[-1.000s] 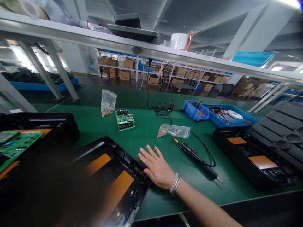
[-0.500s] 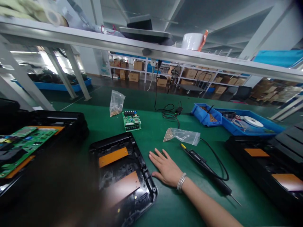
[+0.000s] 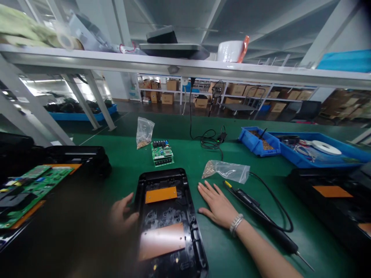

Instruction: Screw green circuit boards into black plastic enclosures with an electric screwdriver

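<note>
A black plastic housing (image 3: 164,214) with two orange plates inside lies on the green bench before me. My left hand (image 3: 123,214) is at its left edge, thumb and forefinger apart; a dark blur hides the wrist and part of the hand. My right hand (image 3: 218,204) rests flat on the bench, fingers spread, holding nothing, between the housing and a black electric screwdriver (image 3: 261,216). Just beyond its fingertips lies a clear bag of small screws (image 3: 209,169). A green circuit board assembly (image 3: 162,152) sits behind the housing.
Another screw bag (image 3: 144,135) stands behind the board. Blue bins (image 3: 259,142) are at the back right. More black housings flank me, the left one (image 3: 87,152) with a circuit board (image 3: 37,185) and the right one (image 3: 319,208) with orange plates. A shelf (image 3: 185,65) crosses above.
The housing has turned from slanted to nearly straight. My left hand has come into sight at its left edge. My right hand stays flat on the bench; the whole view has shifted slightly.
</note>
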### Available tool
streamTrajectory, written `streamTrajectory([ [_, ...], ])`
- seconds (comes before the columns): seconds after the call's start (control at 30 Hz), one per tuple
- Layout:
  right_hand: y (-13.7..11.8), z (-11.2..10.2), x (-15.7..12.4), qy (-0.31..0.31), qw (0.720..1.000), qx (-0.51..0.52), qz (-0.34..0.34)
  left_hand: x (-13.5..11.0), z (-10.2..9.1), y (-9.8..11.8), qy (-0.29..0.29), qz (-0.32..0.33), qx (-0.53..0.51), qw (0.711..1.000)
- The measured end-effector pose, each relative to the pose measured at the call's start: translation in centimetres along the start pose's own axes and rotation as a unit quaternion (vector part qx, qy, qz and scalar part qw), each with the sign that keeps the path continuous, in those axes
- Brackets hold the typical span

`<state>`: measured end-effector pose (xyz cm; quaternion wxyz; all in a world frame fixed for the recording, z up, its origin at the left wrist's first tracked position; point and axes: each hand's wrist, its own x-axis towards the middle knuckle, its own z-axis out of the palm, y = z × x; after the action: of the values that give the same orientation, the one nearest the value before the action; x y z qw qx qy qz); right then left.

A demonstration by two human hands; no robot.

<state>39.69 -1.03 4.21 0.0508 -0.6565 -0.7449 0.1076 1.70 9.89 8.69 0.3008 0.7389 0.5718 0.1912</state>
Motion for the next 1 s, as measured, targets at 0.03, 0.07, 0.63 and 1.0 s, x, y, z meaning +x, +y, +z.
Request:
streamTrajectory([
  [0.03,0.0,0.0,0.0,0.0,1.0,0.002,0.001,0.8,-0.6,0.7,0.001,-0.001,0.011,1.0],
  [0.07,0.0,0.0,0.0,0.0,1.0,0.003,0.002,1.7,-1.3,1.5,0.002,0.007,0.027,1.0],
  [0.63,0.2,0.1,-0.1,0.005,1.0,0.019,0.023,19.9,3.0,8.6,0.087,0.245,0.341,0.903],
  [1.0,0.3,0.0,-0.1,0.034,0.999,0.033,0.007,22.5,-0.9,11.0,0.143,0.317,0.449,0.823],
])
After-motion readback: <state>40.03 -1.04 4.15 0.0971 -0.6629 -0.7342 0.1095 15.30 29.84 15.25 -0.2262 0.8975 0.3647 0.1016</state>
